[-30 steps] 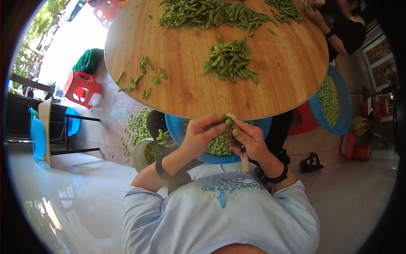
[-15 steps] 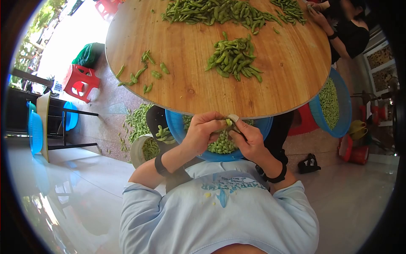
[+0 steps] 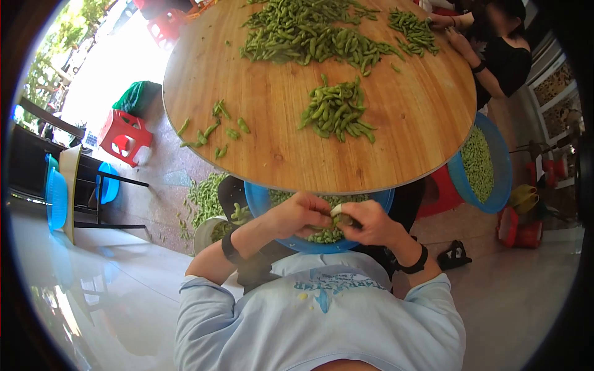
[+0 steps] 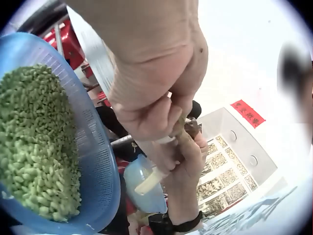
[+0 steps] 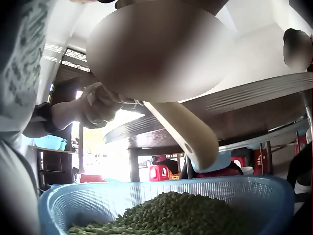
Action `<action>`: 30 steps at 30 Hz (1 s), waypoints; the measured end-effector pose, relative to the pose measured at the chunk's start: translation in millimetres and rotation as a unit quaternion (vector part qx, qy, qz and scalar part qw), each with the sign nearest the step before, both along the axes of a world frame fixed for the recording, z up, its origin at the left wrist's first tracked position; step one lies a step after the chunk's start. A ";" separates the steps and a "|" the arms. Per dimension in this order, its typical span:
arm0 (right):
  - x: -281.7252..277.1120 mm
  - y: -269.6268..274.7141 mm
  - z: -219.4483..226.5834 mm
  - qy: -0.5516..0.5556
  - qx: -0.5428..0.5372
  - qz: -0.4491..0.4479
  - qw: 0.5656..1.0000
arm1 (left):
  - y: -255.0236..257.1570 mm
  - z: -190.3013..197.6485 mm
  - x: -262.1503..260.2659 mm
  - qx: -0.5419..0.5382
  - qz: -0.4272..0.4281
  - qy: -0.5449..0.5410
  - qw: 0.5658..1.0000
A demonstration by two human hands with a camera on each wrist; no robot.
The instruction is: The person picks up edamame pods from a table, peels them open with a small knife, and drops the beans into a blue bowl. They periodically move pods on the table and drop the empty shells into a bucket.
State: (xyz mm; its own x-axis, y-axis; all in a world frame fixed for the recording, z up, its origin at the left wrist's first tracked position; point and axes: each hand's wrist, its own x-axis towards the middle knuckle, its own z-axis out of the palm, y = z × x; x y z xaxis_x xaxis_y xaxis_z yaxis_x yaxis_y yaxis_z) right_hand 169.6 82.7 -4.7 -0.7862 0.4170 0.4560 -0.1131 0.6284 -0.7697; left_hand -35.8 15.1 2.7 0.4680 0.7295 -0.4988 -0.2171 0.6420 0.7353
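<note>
Over the blue basket (image 3: 322,248) of shelled green beans, my two hands meet fingertip to fingertip. My left hand (image 3: 297,216) has its thumb and fingers pinched together on a green soybean pod (image 4: 181,128), mostly hidden by the fingers. Opposite it, my right hand (image 3: 374,224) grips a small tool with a smooth cream handle (image 5: 188,137), which sticks out below the palm. The tool's working end is covered by the fingers. A white wrap shows on one right-hand finger near the pod.
Before me stands a round wooden table (image 3: 260,136) with a small pod heap (image 3: 337,111) and a larger heap (image 3: 297,40). Loose pods (image 3: 207,133) lie at its left. Another blue basket of beans (image 3: 477,164) is at right. A person (image 3: 504,59) sits across.
The head view has shifted, so the table appears lower. My hands have drawn closer together, and the green bean seen between the fingertips earlier is now hidden.
</note>
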 end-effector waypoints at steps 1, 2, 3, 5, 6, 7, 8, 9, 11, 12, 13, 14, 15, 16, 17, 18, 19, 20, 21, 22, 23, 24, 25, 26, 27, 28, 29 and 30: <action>-1.8 -3.0 -2.3 0.004 0.024 -0.009 1.000 | -0.2 6.2 1.1 -0.015 -0.011 0.014 1.000; -1.0 -2.9 -3.9 0.007 0.030 -0.009 0.999 | -0.2 7.8 2.0 -0.009 -0.011 0.017 1.000; -0.2 -1.9 -5.2 -0.024 0.034 -0.022 0.999 | -0.7 8.6 3.3 0.003 -0.010 0.009 1.000; 0.8 -3.3 -6.7 -0.053 0.039 -0.037 0.997 | -1.5 1.7 1.5 0.062 -0.033 0.032 0.997; 0.7 -4.2 -7.1 -0.056 0.046 -0.047 0.996 | -4.0 3.4 2.6 0.065 -0.034 0.036 0.997; 0.4 -4.6 -7.1 -0.058 0.052 -0.059 0.995 | -7.5 5.8 4.6 0.129 0.005 0.125 0.984; 1.0 -4.6 -6.6 -0.056 0.051 -0.063 0.995 | -9.1 9.2 6.4 0.191 0.041 0.210 0.958; 3.2 -4.6 -6.0 -0.062 0.021 -0.085 0.994 | -9.7 18.4 3.7 0.192 0.035 0.211 0.958; 9.4 -6.6 -5.0 -0.066 -0.011 -0.115 0.991 | -7.2 40.9 -12.5 0.425 0.053 0.486 0.762; 11.3 -9.4 -4.9 -0.076 -0.029 -0.100 0.992 | 1.3 43.8 -22.7 0.459 0.047 0.607 0.646; 12.1 -11.4 -4.7 -0.085 -0.046 -0.082 0.992 | 13.6 46.2 -30.7 0.481 0.042 0.712 0.511; 11.8 -12.4 -4.3 -0.082 -0.045 -0.086 0.992 | 27.2 47.6 -33.1 0.485 0.040 0.711 0.508; 11.3 -13.6 -4.0 -0.105 -0.059 -0.086 0.989 | 41.3 47.5 -34.2 0.528 0.046 0.697 0.483; 11.3 -14.6 -3.9 -0.130 -0.074 -0.085 0.985 | 55.0 45.6 -33.7 0.569 0.053 0.680 0.459; 10.7 -15.5 -5.6 -0.132 -0.075 -0.087 0.985 | 69.5 41.0 -27.8 0.570 0.052 0.678 0.461; 9.7 -16.4 -8.8 -0.126 -0.120 -0.082 0.981 | 85.4 34.5 -16.9 0.573 0.063 0.630 0.520; 10.1 -15.7 -10.2 -0.119 -0.163 -0.079 0.976 | 101.9 28.7 -7.0 0.575 0.074 0.578 0.574; 11.8 -14.3 -9.6 -0.122 -0.162 -0.081 0.976 | 118.8 23.5 -0.3 0.576 0.076 0.576 0.575; 13.3 -14.0 -8.9 -0.100 -0.188 -0.090 0.973 | 133.2 18.0 5.1 0.567 0.063 0.590 0.572; 14.6 -14.8 -8.7 -0.077 -0.215 -0.098 0.969 | 140.4 13.3 9.5 0.556 0.051 0.604 0.568; 16.5 -14.6 -11.9 -0.080 -0.215 -0.096 0.969 | 143.3 8.6 13.1 0.554 0.053 0.605 0.570; 18.3 -13.3 -16.2 -0.062 -0.248 -0.098 0.962 | 145.8 7.4 16.9 0.530 0.035 0.642 0.553; 19.5 -12.6 -18.3 -0.043 -0.280 -0.101 0.954 | 148.3 7.0 18.8 0.505 0.014 0.677 0.534; 21.0 -13.0 -18.2 -0.042 -0.281 -0.103 0.953 | 150.1 6.7 18.7 0.507 0.012 0.676 0.534; 21.6 -12.9 -13.9 -0.028 -0.361 -0.097 0.927 | 150.1 9.3 18.3 0.510 0.036 0.676 0.531; 21.9 -12.2 -10.2 -0.014 -0.437 -0.091 0.895 | 149.3 11.4 17.0 0.512 0.061 0.675 0.527; 21.4 -10.7 -8.1 -0.012 -0.436 -0.091 0.895 | 148.8 10.7 14.2 0.514 0.061 0.675 0.525; 20.7 -9.3 -6.3 0.033 -0.451 -0.095 0.887 | 147.0 10.7 11.3 0.546 0.062 0.679 0.488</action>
State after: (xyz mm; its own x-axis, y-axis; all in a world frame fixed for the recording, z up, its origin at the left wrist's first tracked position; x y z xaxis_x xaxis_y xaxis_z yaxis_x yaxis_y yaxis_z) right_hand 190.2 73.4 -10.9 -0.6468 0.7577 -0.0869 -0.1350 -0.2259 -0.9647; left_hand -24.5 162.2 13.4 0.1652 0.8875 0.4301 0.9577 -0.2485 0.1448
